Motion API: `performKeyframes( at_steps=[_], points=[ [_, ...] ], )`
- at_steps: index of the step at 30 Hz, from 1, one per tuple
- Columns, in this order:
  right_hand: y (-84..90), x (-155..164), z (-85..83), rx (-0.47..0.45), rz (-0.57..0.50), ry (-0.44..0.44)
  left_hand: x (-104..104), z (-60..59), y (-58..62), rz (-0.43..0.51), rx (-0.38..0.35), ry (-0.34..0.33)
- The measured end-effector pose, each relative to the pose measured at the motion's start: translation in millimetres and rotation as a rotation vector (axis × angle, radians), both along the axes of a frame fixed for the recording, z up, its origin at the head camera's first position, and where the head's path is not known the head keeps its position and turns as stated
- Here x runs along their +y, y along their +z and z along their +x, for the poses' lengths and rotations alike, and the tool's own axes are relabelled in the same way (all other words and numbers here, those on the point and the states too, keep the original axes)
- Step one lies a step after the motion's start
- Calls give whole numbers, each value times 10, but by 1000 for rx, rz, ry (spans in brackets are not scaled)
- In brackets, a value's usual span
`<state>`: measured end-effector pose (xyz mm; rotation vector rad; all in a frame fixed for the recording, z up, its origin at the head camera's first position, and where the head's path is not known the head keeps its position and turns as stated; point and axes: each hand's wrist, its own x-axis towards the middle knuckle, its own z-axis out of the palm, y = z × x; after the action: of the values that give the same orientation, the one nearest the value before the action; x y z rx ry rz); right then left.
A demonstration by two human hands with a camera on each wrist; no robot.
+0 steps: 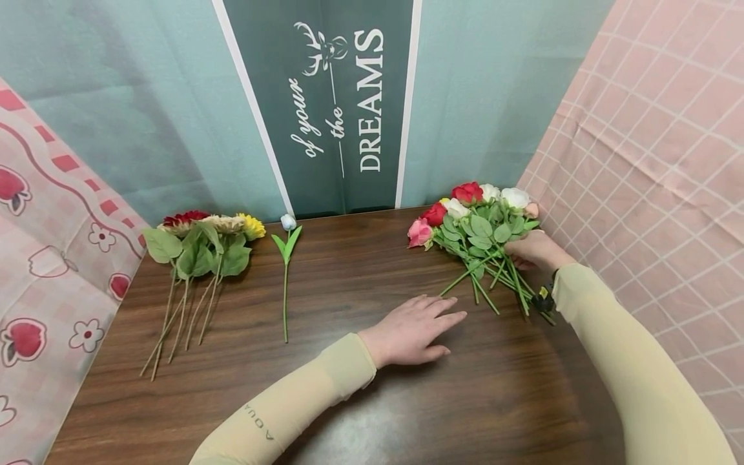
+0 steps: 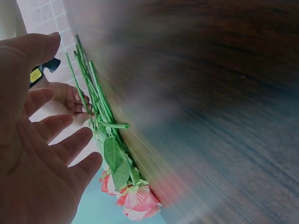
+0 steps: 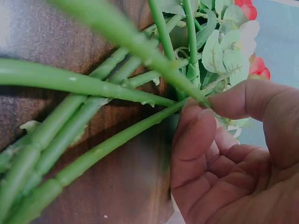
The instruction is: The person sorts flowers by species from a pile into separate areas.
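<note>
A bunch of artificial roses, with a pink rose [image 1: 420, 233], red roses [image 1: 467, 192] and white roses [image 1: 515, 197] among green leaves, lies at the back right with its stems crossing toward the front. At its right side my right hand [image 1: 531, 250] pinches a green rose stem [image 3: 135, 46] between thumb and index finger. Which bloom this stem carries I cannot tell. My left hand [image 1: 409, 330] is palm down over the table, fingers spread and holding nothing, just in front of the stem ends. From the left wrist view, the pink bloom [image 2: 140, 203] shows beyond the fingers.
One pale blue tulip [image 1: 288, 223] lies left of centre on the brown wooden table [image 1: 349, 271]. Farther left is a group of long-stemmed flowers with a yellow bloom [image 1: 252, 227] and a dark red bloom [image 1: 185, 220]. Cloth walls, including a pink grid cloth [image 1: 657, 161], border the table.
</note>
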<state>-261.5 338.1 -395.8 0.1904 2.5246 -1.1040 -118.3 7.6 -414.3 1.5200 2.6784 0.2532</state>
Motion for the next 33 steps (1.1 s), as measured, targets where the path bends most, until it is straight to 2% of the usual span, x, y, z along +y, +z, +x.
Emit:
performKeyframes(
  at_steps=[5,10,14,18,21,23,28,31,33],
  points=[
    [-18,19,43,22,-60,-11,-47,-3,-20,19,-9,5],
    [65,17,107,66,-123,-15,-141,-24,-19,48,-17,25],
    [196,-45,151,125,-154,-37,-226,-59,-8,68,-42,65],
    [316,-215,206,217,-136,-4,-295,-96,-2,121,-96,137],
    [380,-416,266,259,-175,19,-330,-117,7,198,-167,221],
    [397,-576,300,263,-246,21,-344,-128,9,274,-236,288],
    [338,-1024,386,246,-427,17,-386,-138,8,495,-484,459],
    [272,-1290,459,215,-563,38,-425,-141,1,597,-601,523],
    [227,-1456,510,191,-664,53,-451,-149,-11,650,-651,545]
  ],
)
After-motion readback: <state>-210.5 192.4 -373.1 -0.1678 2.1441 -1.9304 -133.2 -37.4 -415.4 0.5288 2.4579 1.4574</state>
